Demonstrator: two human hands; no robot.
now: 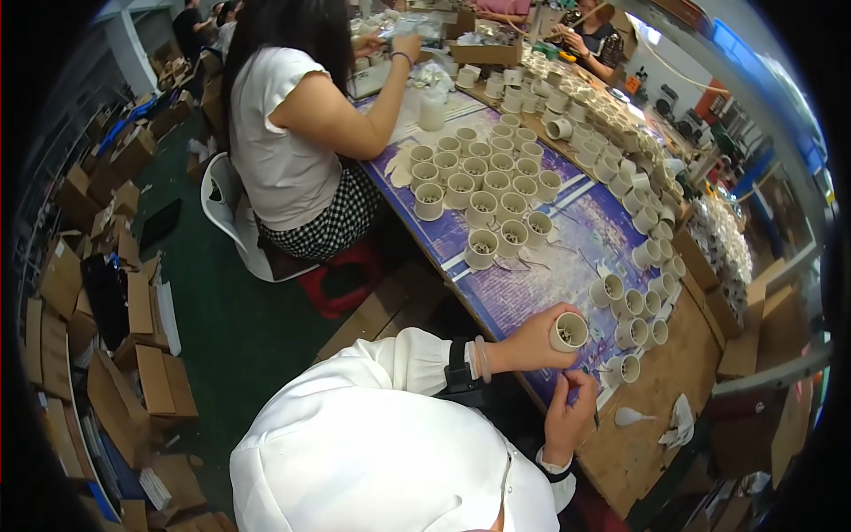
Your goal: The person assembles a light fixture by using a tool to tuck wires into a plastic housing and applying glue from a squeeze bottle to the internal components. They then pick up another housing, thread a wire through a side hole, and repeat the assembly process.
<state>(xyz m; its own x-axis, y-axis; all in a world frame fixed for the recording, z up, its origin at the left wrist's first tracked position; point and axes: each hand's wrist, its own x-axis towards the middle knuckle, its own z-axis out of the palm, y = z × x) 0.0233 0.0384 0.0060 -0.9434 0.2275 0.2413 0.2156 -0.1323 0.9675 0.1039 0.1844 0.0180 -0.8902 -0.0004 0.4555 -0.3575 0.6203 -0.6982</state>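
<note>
My left hand (530,340) is wrapped round a small cream-coloured cup (568,332), tilted so its opening shows small metallic-looking bits inside. Just nearer to me, my right hand (570,415) is closed, thumb and fingers together. A thin dark tip shows beside it, too small to name. A few similar cups stand right of my hands, the nearest being a cup (624,368) with bits in it. Farther up the table, a cluster of such cups (481,209) stands upright, many with bits inside.
The table (532,297) has a worn purple covering and a bare brown board (651,434) at right. On the board lie a white bulb blower (633,416) and a crumpled white cloth (679,422). A co-worker (288,142) sits at left. Cardboard boxes (133,390) line the floor.
</note>
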